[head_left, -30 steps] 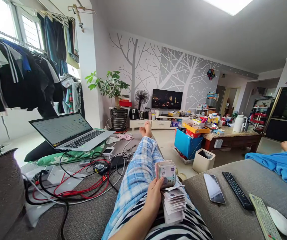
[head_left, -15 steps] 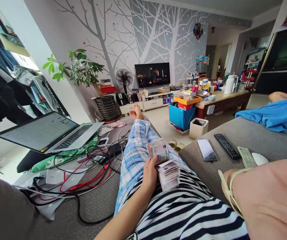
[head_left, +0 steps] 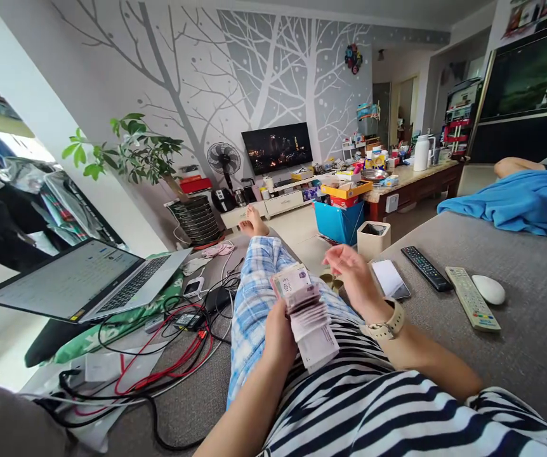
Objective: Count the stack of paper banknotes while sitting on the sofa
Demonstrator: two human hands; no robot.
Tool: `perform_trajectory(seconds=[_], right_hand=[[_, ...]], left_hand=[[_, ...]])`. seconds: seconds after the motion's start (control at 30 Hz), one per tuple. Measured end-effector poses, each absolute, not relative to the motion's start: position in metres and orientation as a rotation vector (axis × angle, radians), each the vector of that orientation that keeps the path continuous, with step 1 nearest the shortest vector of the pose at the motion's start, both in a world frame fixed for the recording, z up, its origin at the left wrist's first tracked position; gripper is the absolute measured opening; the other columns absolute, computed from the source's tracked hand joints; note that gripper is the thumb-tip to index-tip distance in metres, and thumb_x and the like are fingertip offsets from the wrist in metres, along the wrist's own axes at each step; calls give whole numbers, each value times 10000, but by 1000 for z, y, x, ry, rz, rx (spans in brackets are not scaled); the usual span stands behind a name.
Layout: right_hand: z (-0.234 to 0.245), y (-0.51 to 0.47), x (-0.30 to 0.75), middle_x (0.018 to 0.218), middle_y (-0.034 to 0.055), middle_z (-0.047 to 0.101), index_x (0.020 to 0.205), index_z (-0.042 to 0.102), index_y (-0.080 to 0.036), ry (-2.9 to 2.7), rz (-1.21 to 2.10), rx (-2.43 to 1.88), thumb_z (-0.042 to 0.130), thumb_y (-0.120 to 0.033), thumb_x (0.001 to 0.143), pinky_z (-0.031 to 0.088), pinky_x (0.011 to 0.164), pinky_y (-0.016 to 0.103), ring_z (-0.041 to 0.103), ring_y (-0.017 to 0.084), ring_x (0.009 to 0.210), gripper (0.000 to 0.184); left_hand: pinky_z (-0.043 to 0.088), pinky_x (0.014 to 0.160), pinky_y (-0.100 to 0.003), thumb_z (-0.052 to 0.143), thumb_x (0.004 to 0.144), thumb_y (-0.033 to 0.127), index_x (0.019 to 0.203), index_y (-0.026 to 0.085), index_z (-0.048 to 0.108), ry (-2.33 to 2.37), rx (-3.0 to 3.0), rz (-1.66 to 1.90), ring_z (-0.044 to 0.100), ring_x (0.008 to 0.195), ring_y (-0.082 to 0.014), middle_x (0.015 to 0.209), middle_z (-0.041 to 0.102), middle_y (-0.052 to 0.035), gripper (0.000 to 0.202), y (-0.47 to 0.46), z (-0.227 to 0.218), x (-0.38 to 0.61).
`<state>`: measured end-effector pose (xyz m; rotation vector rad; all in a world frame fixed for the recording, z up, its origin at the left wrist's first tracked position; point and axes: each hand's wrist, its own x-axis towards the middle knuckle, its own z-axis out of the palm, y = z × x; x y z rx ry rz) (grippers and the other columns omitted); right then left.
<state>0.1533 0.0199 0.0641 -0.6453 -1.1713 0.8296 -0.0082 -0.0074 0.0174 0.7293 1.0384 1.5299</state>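
Observation:
My left hand (head_left: 280,336) is closed around a thick wad of banknotes (head_left: 316,349) held above my lap. The notes are folded over, with a fanned stack of pale edges below and one printed note face on top. My right hand (head_left: 352,279), wearing a cream wristwatch (head_left: 388,322), hovers just right of the wad, apart from it. Its fingers are loosely bent and slightly apart, with nothing visible in them. Part of the wad is hidden by my left fingers.
On the grey sofa to the right lie a phone (head_left: 391,279), a black remote (head_left: 426,268), a pale remote (head_left: 472,298) and a white mouse (head_left: 488,289). To the left are an open laptop (head_left: 87,279) and tangled cables (head_left: 178,355). A blue cloth (head_left: 516,197) covers another person's leg.
My right hand has swung from close to the camera at the lower right to beside the banknotes. The top note has folded down. The view has shifted slightly right.

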Motion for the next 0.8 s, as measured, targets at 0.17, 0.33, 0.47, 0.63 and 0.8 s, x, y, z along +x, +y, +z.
perform_trajectory(seconds=[0.17, 0.33, 0.47, 0.63, 0.8], right_hand=[[19, 33, 132, 658, -37, 562, 773, 623, -185, -1036, 1263, -729, 759, -462, 707, 320, 544, 253, 417, 98, 561, 316], [12, 31, 127, 606, -62, 489, 731, 582, -188, -982, 1347, -745, 807, -498, 644, 252, 511, 257, 355, 87, 531, 393], [5, 30, 128, 609, -53, 514, 730, 579, -184, -1022, 1362, -773, 836, -510, 631, 292, 547, 266, 407, 104, 563, 427], [-5, 33, 127, 586, -48, 496, 634, 566, -184, -1081, 1308, -790, 828, -500, 633, 313, 574, 274, 414, 114, 578, 410], [-9, 40, 128, 574, -36, 529, 619, 583, -182, -1108, 1279, -846, 816, -467, 621, 327, 570, 281, 435, 123, 564, 368]], left_hand=[[502, 611, -302, 767, 627, 313, 755, 146, 719, 1006, 760, 1443, 626, 633, -199, 694, 708, -44, 216, -13, 36, -6], [531, 707, -321, 784, 611, 300, 781, 173, 687, 977, 684, 1506, 679, 746, -226, 737, 717, -26, 234, -14, 27, -1], [553, 753, -353, 773, 605, 242, 774, 190, 678, 1009, 602, 1551, 699, 775, -248, 764, 737, -47, 201, -13, 15, 1], [558, 740, -361, 791, 604, 237, 790, 180, 693, 1012, 616, 1503, 683, 703, -233, 703, 715, -38, 218, -9, 9, -2], [549, 717, -358, 798, 620, 280, 797, 179, 715, 993, 654, 1469, 689, 736, -252, 745, 738, -54, 219, -9, 7, -3]])
